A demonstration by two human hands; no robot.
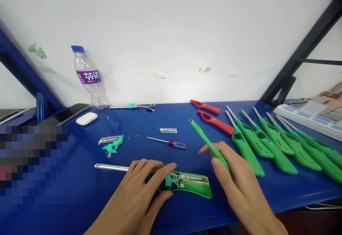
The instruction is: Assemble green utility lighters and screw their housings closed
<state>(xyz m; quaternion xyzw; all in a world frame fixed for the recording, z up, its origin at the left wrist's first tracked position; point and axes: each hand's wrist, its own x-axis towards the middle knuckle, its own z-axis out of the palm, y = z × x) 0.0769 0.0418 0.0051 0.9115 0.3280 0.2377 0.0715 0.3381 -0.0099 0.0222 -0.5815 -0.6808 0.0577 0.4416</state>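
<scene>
My left hand [139, 188] lies over an opened green lighter body [192, 185] on the blue table [80, 199], fingers pressing on its left part; a clear fuel cell and wires show inside. A silver metal tube [110, 167] sticks out to the left from under the hand. My right hand [237, 178] grips a green lighter cover half [205, 140], which points up and to the left, above the table.
Several green stick lighters [275, 146] and two red ones [213, 119] lie in a row at right. A small screwdriver [168, 142], a clear fuel cell [168, 130], teal parts [113, 145], a water bottle [88, 76], phone [68, 113] and white earbud case [87, 118] lie farther back.
</scene>
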